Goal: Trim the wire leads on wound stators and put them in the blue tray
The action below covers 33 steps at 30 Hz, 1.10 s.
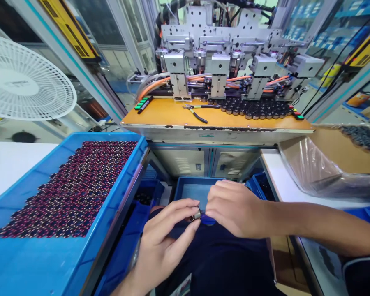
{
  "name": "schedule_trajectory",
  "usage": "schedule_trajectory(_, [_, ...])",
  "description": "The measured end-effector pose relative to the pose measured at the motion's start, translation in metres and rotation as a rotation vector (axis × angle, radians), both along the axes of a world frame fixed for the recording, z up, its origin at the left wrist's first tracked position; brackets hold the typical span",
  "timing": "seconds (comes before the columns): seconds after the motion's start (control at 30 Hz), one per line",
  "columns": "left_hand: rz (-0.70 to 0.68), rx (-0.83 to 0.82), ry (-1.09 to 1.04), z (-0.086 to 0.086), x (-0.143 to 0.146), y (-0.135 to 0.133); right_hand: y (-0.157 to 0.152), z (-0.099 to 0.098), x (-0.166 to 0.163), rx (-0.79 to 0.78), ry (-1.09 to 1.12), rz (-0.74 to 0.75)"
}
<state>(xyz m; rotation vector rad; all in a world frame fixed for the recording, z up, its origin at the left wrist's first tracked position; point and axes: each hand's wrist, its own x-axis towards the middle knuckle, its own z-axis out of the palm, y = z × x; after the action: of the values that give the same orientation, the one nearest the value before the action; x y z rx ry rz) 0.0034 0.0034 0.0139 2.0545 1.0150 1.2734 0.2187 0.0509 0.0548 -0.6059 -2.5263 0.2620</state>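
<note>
Between the thumb and fingertips of my left hand (169, 238) is a small round metal part (196, 214) with a shiny silvery side. My right hand (239, 209) is closed just to the right of it, fingers curled in. A thin line seems to run from the right fingers toward the part, but what they hold is too small to make out. Both hands are above my lap, in front of a blue bin (191, 190) low under the machine.
A blue tray (43, 263) of small dark-and-pink parts (70, 193) stands left. Ahead, a machine (220, 65) rises over an orange worktop (160, 113) bearing pliers (197, 113) and rows of black round parts (255, 109). A plastic-lined carton (342, 156) sits right; a white fan (24, 82) left.
</note>
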Motion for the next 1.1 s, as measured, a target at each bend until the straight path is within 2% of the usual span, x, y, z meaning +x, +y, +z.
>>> schedule_trajectory(0.1, [-0.040, 0.000, -0.040, -0.003, -0.005, -0.001, 0.003, 0.003, -0.001, -0.680, 0.011, 0.065])
schedule_trajectory(0.13, [-0.046, 0.009, -0.045, -0.004, -0.007, -0.001, 0.009, 0.006, -0.001, -0.814, -0.020, 0.099])
schedule_trajectory(0.17, [-0.041, 0.020, -0.053, -0.004, -0.009, 0.000, 0.020, 0.011, -0.002, -0.853, -0.035, 0.102])
schedule_trajectory(0.2, [-0.023, 0.032, -0.065, -0.005, -0.010, 0.000, 0.035, 0.016, -0.003, -0.791, -0.031, 0.053])
schedule_trajectory(0.23, [0.001, 0.044, -0.080, -0.005, -0.011, 0.000, 0.054, 0.022, -0.004, -0.641, -0.023, -0.054])
schedule_trajectory(0.3, [0.052, 0.057, -0.115, -0.005, -0.013, 0.001, 0.101, 0.034, -0.007, -0.223, -0.013, -0.366])
schedule_trajectory(0.33, [0.073, 0.060, -0.131, -0.005, -0.013, 0.001, 0.127, 0.039, -0.009, -0.045, -0.091, -0.523])
schedule_trajectory(0.4, [0.111, 0.058, -0.159, -0.004, -0.015, 0.001, 0.177, 0.045, -0.014, 0.034, -0.138, -0.617])
schedule_trajectory(0.47, [0.148, 0.053, -0.182, -0.004, -0.018, 0.000, 0.218, 0.044, -0.020, 0.035, -0.200, -0.643])
schedule_trajectory(0.53, [0.183, 0.043, -0.202, -0.004, -0.022, -0.001, 0.244, 0.036, -0.027, 0.012, -0.277, -0.658])
schedule_trajectory(0.6, [0.212, 0.030, -0.226, -0.005, -0.025, -0.003, 0.256, 0.026, -0.033, -0.009, -0.352, -0.678])
schedule_trajectory(0.73, [0.279, -0.012, -0.324, -0.007, -0.030, -0.005, 0.250, 0.018, -0.034, -0.003, -0.437, -0.692])
schedule_trajectory(0.87, [0.315, -0.077, -0.400, -0.010, -0.029, -0.005, 0.219, 0.022, -0.015, 0.033, -0.483, -0.604])
schedule_trajectory(0.97, [0.309, -0.096, -0.424, -0.012, -0.025, -0.005, 0.176, 0.012, 0.006, 0.085, -0.497, -0.566])
schedule_trajectory(1.03, [0.300, -0.093, -0.431, -0.012, -0.022, -0.005, 0.136, -0.005, 0.019, 0.075, -0.430, -0.520])
schedule_trajectory(1.1, [0.286, -0.090, -0.434, -0.011, -0.019, -0.004, 0.089, -0.028, 0.027, -0.078, -0.203, -0.380])
